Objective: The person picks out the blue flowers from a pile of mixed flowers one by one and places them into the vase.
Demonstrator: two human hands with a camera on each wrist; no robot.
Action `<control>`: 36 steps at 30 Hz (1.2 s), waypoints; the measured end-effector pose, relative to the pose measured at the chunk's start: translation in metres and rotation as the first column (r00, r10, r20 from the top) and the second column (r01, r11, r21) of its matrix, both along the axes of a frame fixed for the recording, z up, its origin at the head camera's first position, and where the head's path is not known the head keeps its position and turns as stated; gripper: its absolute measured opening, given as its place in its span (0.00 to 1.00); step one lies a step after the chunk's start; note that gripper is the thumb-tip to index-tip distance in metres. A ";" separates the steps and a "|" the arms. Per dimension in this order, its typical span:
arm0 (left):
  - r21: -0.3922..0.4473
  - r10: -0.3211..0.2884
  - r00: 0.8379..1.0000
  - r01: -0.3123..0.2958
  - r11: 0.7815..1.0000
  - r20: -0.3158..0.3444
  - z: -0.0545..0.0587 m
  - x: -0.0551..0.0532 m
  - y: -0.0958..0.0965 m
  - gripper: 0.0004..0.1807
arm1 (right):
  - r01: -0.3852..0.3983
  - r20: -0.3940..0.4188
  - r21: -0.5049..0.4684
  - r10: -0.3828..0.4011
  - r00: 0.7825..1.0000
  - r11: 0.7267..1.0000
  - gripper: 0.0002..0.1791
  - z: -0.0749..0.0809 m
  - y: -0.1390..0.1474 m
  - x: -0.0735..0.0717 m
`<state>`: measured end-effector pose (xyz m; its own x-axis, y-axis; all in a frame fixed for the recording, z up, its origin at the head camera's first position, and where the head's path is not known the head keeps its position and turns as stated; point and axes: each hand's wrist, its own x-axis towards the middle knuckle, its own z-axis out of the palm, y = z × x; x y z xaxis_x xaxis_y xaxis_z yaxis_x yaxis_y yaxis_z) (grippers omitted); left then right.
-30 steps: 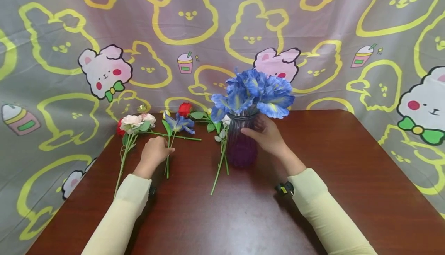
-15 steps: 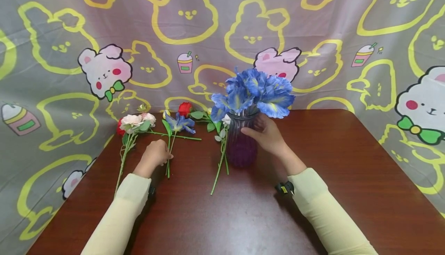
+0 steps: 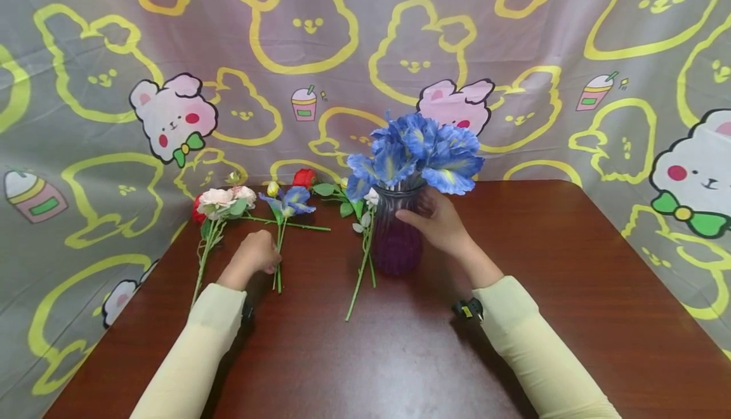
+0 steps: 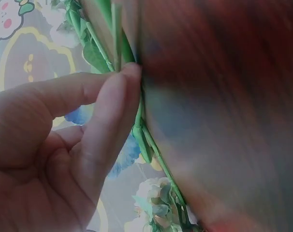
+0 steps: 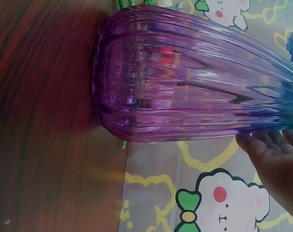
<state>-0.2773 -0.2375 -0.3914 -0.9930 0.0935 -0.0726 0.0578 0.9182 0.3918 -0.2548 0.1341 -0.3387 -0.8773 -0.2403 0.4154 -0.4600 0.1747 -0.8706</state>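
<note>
A ribbed glass vase, purple toward its base, stands upright on the table with a bunch of blue irises in it. My right hand grips the vase near its neck, thumb in front and the other fingers partly hidden behind. To the left, one loose blue iris lies on the table. Its green stem is pinched between the thumb and index finger of my left hand. In the right wrist view, the fingertips touch the glass from below.
Pale pink flowers with a long stem lie left of my left hand. Behind are a red rose and a yellow bud. Loose green stems lie beside the vase. A patterned curtain hangs behind the table.
My left hand has drawn slightly down and left along the stem, and the loose blue iris has turned and shifted left, uncovering the yellow bud. The right hand and vase have stayed put.
</note>
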 end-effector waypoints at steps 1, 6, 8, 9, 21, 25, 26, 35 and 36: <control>0.013 -0.004 1.000 0.004 1.000 0.005 0.001 0.000 0.000 0.12 | -0.002 -0.001 -0.003 0.002 1.000 1.000 0.24 0.000 0.000 0.000; 0.098 -0.008 0.999 0.004 0.995 0.043 0.006 0.006 0.001 0.14 | -0.009 0.000 0.001 0.009 1.000 1.000 0.25 0.004 -0.001 0.003; 0.121 -0.010 0.999 0.006 0.993 0.034 0.006 0.008 0.001 0.14 | -0.010 0.006 0.010 0.010 1.000 1.000 0.25 0.006 -0.001 0.004; 0.135 -0.005 1.000 0.001 0.991 0.027 0.006 0.008 0.002 0.14 | -0.011 0.008 0.017 0.011 1.000 1.000 0.25 0.006 -0.002 0.004; 0.312 0.014 0.995 0.019 0.950 -0.102 0.016 0.017 0.024 0.06 | 0.007 0.019 0.065 -0.008 1.000 0.998 0.26 0.002 0.001 -0.001; 0.369 0.026 0.988 0.031 0.929 -0.150 0.020 0.019 0.031 0.04 | 0.019 0.002 0.054 -0.019 1.000 0.998 0.27 -0.012 0.004 -0.014; 0.380 0.029 0.986 0.037 0.924 -0.166 0.021 0.020 0.033 0.04 | 0.026 -0.001 0.049 -0.026 1.000 0.998 0.28 -0.015 0.005 -0.017; 0.440 0.042 0.952 0.101 0.892 -0.302 0.026 0.028 0.047 0.04 | 0.160 -0.055 0.118 -0.154 0.986 0.980 0.32 -0.012 0.008 -0.007; 0.441 0.038 0.948 0.111 0.891 -0.316 0.027 0.029 0.049 0.04 | 0.182 -0.060 0.128 -0.175 0.983 0.975 0.32 -0.010 0.009 -0.004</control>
